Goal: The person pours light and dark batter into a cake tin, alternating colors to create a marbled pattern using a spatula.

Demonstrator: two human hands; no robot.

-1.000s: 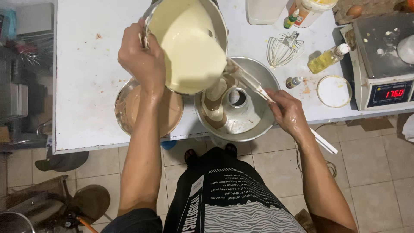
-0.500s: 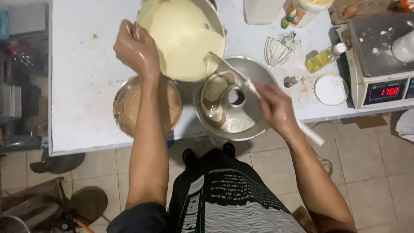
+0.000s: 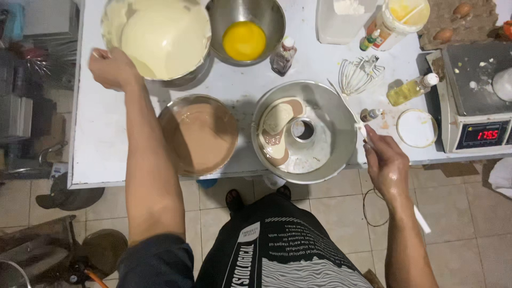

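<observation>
On the white table (image 3: 96, 133), the left hand (image 3: 112, 68) grips the pale-batter bowl (image 3: 160, 34), the right hand (image 3: 386, 165) pinching a spatula (image 3: 352, 114) beside the tube pan (image 3: 325, 160).

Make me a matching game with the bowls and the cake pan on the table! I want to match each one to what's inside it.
Things:
1. big bowl by the left hand
2. steel bowl at the top
3. glass bowl near the table edge
4. ring cake pan

What is inside:
A. brown batter
B. patches of pale and brown batter beside the centre tube
C. bright yellow liquid
D. pale cream batter

Pairs: 1-D, 2-C, 3-A, 4-B
</observation>
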